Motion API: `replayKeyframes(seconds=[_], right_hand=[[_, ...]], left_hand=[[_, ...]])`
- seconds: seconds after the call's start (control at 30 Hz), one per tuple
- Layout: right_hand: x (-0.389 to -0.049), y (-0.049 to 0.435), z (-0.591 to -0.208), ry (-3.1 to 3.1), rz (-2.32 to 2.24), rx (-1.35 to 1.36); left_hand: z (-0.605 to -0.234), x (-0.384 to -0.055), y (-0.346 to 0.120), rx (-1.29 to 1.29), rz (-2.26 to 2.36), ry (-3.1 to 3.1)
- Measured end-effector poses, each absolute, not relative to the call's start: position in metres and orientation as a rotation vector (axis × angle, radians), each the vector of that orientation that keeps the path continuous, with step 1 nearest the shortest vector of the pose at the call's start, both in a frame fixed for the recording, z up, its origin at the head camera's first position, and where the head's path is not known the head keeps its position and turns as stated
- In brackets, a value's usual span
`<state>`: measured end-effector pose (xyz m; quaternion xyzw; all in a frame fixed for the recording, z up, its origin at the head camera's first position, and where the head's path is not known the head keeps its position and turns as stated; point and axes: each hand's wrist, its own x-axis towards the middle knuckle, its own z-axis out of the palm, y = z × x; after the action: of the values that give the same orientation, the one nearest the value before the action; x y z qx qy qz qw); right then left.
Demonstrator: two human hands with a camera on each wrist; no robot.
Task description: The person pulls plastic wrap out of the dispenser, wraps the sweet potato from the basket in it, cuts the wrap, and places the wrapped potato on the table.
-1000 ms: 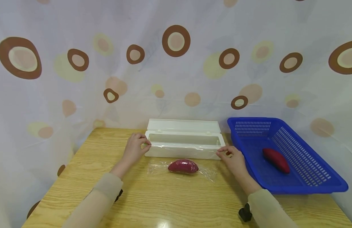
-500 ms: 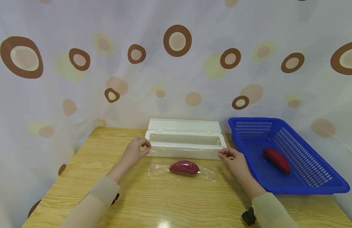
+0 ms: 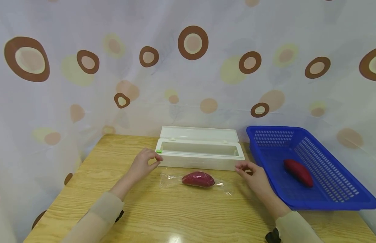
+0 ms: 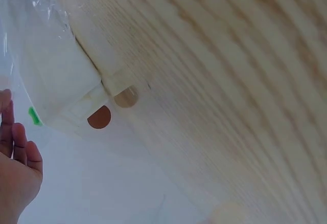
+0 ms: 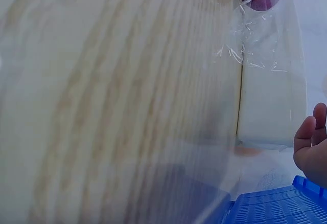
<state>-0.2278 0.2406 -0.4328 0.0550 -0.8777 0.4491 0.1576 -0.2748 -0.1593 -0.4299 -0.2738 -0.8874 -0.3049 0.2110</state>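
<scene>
My left hand [image 3: 143, 164] pinches one end of a sheet of clear cling film at the box's left front corner. At the right front corner my right hand [image 3: 251, 175] pinches the other end, thumb against forefinger. The film is nearly invisible between them and shows as shine in the left wrist view. Behind it stands a white cling film dispenser [image 3: 203, 162], long and narrow, its lid [image 3: 200, 134] raised. A green slider [image 3: 159, 151] sits at its left end. In front lies a purple sweet potato [image 3: 198, 179] wrapped in clear film with loose, crinkled ends.
A blue plastic basket [image 3: 324, 204] stands to the right, close to my right forearm, with a dark red sweet potato [image 3: 298, 172] in it. The wooden table [image 3: 188, 211] backs onto a hanging patterned sheet [image 3: 175, 84].
Both hands have come slightly toward me, drawing the film from over the box front. The green slider, hidden before, now shows beside my left fingertips. The view has shifted a little.
</scene>
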Motion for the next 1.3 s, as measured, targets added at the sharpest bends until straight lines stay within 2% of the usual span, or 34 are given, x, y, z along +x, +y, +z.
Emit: replayKeyframes(seconds=[0.4,0.73,1.3], right_hand=[[-0.217,0.249,-0.441,-2.452,1.171,0.405],[-0.217,0.256,-0.449,-2.265,1.062,0.795],[-0.220,0.263,-0.454,-2.219,0.688,1.080]], left_hand=[[-0.435,-0.265,-0.166,-0.939,-0.849,-2.428],[-0.440,-0.257,-0.173,-1.077,-0.872,-2.436],[-0.445,-0.256,-0.176,-1.305,-0.697,-2.502]])
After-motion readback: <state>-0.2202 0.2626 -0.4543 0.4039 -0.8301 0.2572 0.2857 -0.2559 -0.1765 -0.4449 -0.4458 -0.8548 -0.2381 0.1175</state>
